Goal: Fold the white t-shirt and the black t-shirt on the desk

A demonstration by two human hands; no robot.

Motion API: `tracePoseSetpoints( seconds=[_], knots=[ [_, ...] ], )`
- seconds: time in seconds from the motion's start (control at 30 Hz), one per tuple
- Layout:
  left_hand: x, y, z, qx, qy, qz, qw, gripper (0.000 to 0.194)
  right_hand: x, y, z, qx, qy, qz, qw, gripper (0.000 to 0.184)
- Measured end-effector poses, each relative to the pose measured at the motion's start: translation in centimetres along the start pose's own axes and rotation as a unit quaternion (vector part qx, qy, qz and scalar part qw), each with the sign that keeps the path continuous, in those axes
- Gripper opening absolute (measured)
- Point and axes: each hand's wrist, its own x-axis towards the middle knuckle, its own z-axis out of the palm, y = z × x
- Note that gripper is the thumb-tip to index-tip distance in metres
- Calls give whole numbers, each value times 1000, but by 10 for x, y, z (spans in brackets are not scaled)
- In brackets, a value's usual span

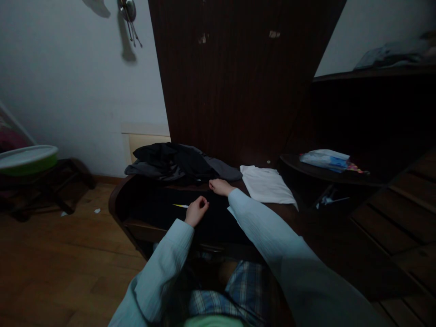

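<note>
Over a black cloth (156, 204) spread on the dark wooden desk, my left hand (196, 211) is closed, thumb and fingers curled together in a pinch. Whatever is between them does not show. A thin yellow and white strip (180, 205) lies just left of that hand. My right hand (220, 186) is closed like a fist near the cloth's far side, and its contents, if any, are hidden. Right behind it lies a heap of black and grey clothes (184, 163). A folded white garment (267, 184) lies to its right.
A corner shelf (357, 178) at right carries a blue and white plastic packet (325, 160). A tall dark panel (235, 81) rises behind the desk. At far left, a green basin (30, 161) rests on a dark stool (51, 186). Paper scraps (97, 210) lie on the floor.
</note>
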Motion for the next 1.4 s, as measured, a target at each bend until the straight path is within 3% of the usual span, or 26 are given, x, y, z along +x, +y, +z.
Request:
tracePoseSetpoints(
  seconds=[0.23,0.5,0.63,0.77,0.9,1.07,1.13,1.2,1.4],
  knots=[
    [0,0,0,1,-4,1,1000,7,-19,-16,7,0,61,-8,998,28],
    [-1,1,-1,11,-4,-6,1000,6,-56,-27,39,104,166,-41,980,31],
    [-2,1,-1,14,-4,-8,1000,7,-89,-6,38,179,238,-5,955,25],
    [-2,3,-3,26,-10,-23,999,8,-132,31,32,253,320,87,909,17],
    [-2,3,-3,24,-12,-22,999,9,-161,53,35,379,280,222,853,12],
    [-2,1,-1,28,-10,-19,999,8,-168,47,37,594,226,307,708,12],
    [-2,1,-1,37,-11,-23,999,8,-165,41,33,639,199,314,673,15],
    [-3,2,-2,45,-13,-27,999,8,-162,37,30,650,175,314,670,18],
    [-3,7,-4,63,-26,-41,997,8,-155,30,29,634,83,306,706,13]
  ],
)
